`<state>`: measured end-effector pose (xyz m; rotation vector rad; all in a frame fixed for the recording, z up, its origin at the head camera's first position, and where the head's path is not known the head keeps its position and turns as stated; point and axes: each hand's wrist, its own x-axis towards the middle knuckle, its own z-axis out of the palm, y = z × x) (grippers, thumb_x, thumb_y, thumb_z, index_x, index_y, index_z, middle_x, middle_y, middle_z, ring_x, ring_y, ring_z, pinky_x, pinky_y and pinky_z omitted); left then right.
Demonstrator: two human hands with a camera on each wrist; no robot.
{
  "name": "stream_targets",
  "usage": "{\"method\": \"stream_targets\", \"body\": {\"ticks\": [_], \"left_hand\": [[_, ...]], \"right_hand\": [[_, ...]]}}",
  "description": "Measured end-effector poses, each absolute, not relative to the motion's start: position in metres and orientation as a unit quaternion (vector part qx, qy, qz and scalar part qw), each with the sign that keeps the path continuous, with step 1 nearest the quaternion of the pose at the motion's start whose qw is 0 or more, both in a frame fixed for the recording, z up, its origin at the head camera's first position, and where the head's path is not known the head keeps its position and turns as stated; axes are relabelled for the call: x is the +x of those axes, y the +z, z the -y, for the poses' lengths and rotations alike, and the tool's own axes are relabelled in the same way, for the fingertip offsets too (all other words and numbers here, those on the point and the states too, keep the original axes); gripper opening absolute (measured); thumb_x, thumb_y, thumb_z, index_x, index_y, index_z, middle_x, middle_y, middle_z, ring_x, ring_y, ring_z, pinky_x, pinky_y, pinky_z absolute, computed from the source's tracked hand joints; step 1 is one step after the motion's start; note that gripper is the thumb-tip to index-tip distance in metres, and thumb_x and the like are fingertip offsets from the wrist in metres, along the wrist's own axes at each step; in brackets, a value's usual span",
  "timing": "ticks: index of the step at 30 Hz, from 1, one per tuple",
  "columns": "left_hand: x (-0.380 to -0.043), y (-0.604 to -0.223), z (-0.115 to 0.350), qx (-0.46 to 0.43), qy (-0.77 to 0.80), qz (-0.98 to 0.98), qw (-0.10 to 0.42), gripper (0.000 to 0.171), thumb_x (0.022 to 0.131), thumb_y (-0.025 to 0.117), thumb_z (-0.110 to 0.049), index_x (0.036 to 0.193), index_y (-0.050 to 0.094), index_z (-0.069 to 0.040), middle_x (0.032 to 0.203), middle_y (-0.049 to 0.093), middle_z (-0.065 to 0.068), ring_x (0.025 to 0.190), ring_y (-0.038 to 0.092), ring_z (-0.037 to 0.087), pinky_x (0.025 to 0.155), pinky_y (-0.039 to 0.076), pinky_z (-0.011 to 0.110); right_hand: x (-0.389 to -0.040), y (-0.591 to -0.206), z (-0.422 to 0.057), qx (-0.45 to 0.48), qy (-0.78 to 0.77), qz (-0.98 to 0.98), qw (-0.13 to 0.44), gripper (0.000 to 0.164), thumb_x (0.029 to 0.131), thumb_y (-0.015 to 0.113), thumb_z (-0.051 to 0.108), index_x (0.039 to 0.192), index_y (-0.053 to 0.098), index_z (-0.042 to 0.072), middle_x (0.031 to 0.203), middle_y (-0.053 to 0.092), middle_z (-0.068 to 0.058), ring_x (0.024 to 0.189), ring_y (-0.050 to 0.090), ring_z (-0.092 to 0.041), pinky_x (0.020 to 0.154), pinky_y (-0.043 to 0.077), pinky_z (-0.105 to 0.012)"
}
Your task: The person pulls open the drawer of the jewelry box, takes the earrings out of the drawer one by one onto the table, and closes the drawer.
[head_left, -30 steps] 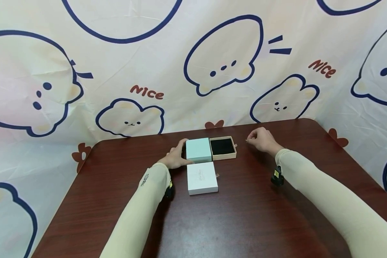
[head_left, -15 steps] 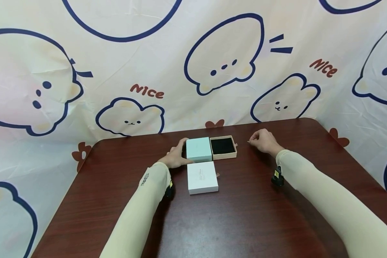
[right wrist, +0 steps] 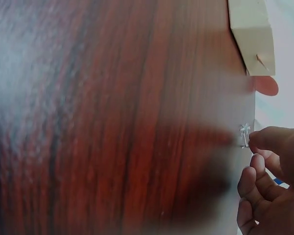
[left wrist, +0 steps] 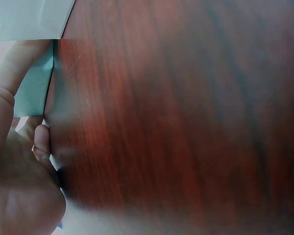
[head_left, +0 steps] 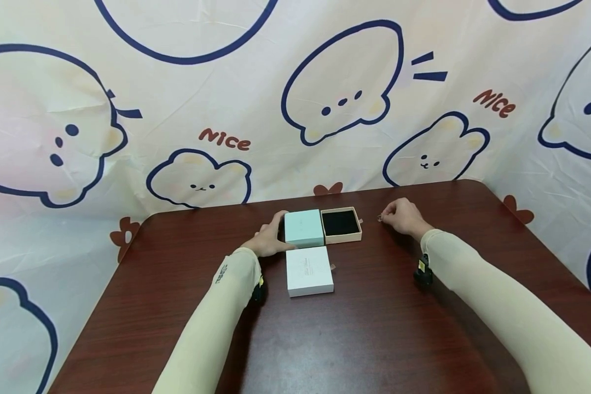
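My left hand (head_left: 266, 241) grips a mint-green box (head_left: 303, 227), its thumb along the near side and its fingers at the far left corner. In the left wrist view the thumb lies between the mint box (left wrist: 33, 93) and the white box (left wrist: 32, 19). My right hand (head_left: 403, 215) is over the table, right of an open box. Its thumb and forefinger pinch a small silvery piece of jewellery (right wrist: 245, 135), with a star- or flower-like top and a thin stem. The other fingers of that hand are loosely curled.
The open cream drawer box (head_left: 342, 239) with a black pad (head_left: 340, 223) stands against the mint box's right side. A closed white box (head_left: 309, 271) with a ribbon tab lies just in front. A printed cloth (head_left: 276, 109) hangs behind the dark wooden table (head_left: 354, 339).
My right hand has shifted slightly to the right and nearer me, and more of the jewellery shows at its fingertips. The left hand and the boxes stay in place.
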<state>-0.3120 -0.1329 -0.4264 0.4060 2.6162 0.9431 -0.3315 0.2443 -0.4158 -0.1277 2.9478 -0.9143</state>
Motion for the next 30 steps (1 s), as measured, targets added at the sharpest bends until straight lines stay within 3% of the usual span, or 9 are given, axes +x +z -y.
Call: {"method": "stream_targets", "body": {"ticks": [8, 15, 21, 30], "left_hand": [[-0.312, -0.426, 0.132, 0.141, 0.331, -0.918, 0.165, 0.101, 0.090, 0.077, -0.037, 0.161, 0.006, -0.026, 0.162, 0.029, 0.021, 0.150, 0.021, 0.045, 0.118, 0.020, 0.065], [-0.312, -0.428, 0.133, 0.141, 0.331, -0.919, 0.163, 0.101, 0.089, 0.078, -0.037, 0.161, 0.007, -0.026, 0.162, 0.030, 0.020, 0.150, 0.022, 0.044, 0.118, 0.021, 0.065], [-0.313, -0.429, 0.133, 0.138, 0.332, -0.918, 0.168, 0.101, 0.089, 0.077, -0.037, 0.161, 0.006, -0.027, 0.162, 0.029, 0.020, 0.151, 0.021, 0.044, 0.119, 0.020, 0.065], [-0.312, -0.426, 0.132, 0.137, 0.334, -0.917, 0.168, 0.101, 0.090, 0.077, -0.037, 0.161, 0.006, -0.027, 0.162, 0.028, 0.019, 0.151, 0.020, 0.044, 0.119, 0.019, 0.065]], "right_hand": [[-0.333, -0.420, -0.251, -0.036, -0.290, -0.956, 0.014, 0.019, 0.095, 0.063, 0.016, 0.090, 0.075, 0.003, 0.084, 0.070, -0.007, 0.081, 0.059, -0.022, 0.073, 0.044, -0.031], [-0.332, -0.421, -0.244, -0.016, -0.291, -0.956, 0.031, 0.030, 0.096, 0.067, 0.032, 0.085, 0.074, 0.004, 0.081, 0.065, -0.005, 0.079, 0.056, -0.021, 0.068, 0.043, -0.030], [-0.332, -0.420, -0.237, 0.007, -0.278, -0.960, 0.033, 0.039, 0.096, 0.068, 0.040, 0.074, 0.068, 0.008, 0.067, 0.059, -0.002, 0.072, 0.056, -0.020, 0.061, 0.042, -0.030], [-0.330, -0.415, -0.232, 0.009, -0.250, -0.968, 0.026, 0.033, 0.096, 0.067, 0.032, 0.073, 0.068, 0.008, 0.069, 0.062, -0.003, 0.073, 0.059, -0.022, 0.062, 0.043, -0.032]]}}
